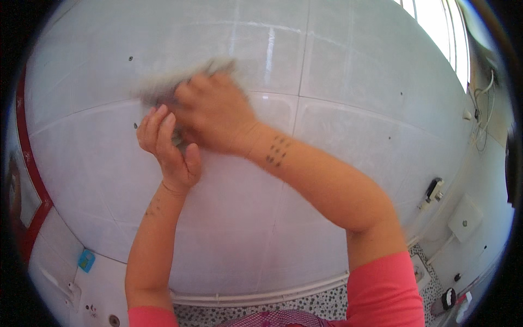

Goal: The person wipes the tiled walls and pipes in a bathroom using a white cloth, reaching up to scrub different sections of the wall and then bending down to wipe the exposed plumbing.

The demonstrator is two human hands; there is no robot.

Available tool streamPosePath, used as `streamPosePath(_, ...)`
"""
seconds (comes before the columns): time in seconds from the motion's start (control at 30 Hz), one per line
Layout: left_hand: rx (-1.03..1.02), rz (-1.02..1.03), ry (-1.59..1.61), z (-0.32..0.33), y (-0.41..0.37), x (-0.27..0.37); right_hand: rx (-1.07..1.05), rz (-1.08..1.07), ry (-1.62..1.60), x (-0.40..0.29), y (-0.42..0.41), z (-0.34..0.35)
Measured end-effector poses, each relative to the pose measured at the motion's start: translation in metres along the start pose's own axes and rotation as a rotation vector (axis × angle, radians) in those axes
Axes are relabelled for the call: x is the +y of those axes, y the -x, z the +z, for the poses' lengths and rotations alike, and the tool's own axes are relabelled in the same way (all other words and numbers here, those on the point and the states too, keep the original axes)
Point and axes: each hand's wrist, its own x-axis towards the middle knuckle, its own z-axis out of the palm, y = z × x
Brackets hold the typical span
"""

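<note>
Against the white tiled wall (229,188), my right hand (216,108) is closed on a pale grey cloth (179,81), which is blurred by motion. The cloth spreads up and to the left of the knuckles. Just below and left of it is my left hand (165,143), fingers bent and thumb held apart. A greyish patch shows between the two hands, too blurred to name. Whether the left fingers touch or hold the cloth's lower part is hidden.
Small plugs or screws (130,59) dot the wall. A blue soap dish (86,260) sits on a white basin (98,282) at lower left, near a red frame (34,220). White pipes (261,296) run along the wall's foot. At right are a cistern (465,218), cables (484,106) and a window (443,28).
</note>
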Motion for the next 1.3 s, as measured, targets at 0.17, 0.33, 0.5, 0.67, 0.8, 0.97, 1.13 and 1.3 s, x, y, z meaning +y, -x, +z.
streamPosePath(0.17, -0.06, 0.011, -0.044, -0.004, -0.004, 0.001, -0.019, -0.022, -0.063, 0.009, 0.028, -0.018)
streamPosePath(0.33, -0.207, -0.019, -0.074, -0.005, -0.007, 0.01, -0.008, 0.147, 0.376, 0.108, 0.076, -0.092)
streamPosePath(0.5, -0.23, 0.061, -0.065, -0.002, -0.003, 0.017, 0.046, 0.631, 0.597, 0.132, 0.113, -0.141)
streamPosePath(0.67, -0.206, 0.051, -0.034, -0.007, -0.006, 0.011, 0.123, 0.55, 0.584, 0.111, 0.157, -0.118)
streamPosePath(0.8, -0.217, 0.063, -0.063, -0.007, -0.009, 0.009, 0.051, 0.498, 0.442, 0.044, 0.196, -0.113)
streamPosePath(0.97, -0.253, 0.084, -0.1, -0.002, -0.009, 0.016, -0.249, 0.687, 0.155, -0.05, 0.294, -0.129)
streamPosePath(1.13, -0.343, 0.143, -0.128, -0.001, -0.01, 0.023, -0.388, 0.962, 0.062, -0.11, 0.365, -0.158)
streamPosePath(1.3, -0.417, 0.276, -0.137, 0.002, -0.009, 0.024, -0.165, 1.065, 0.4, -0.036, 0.394, -0.187)
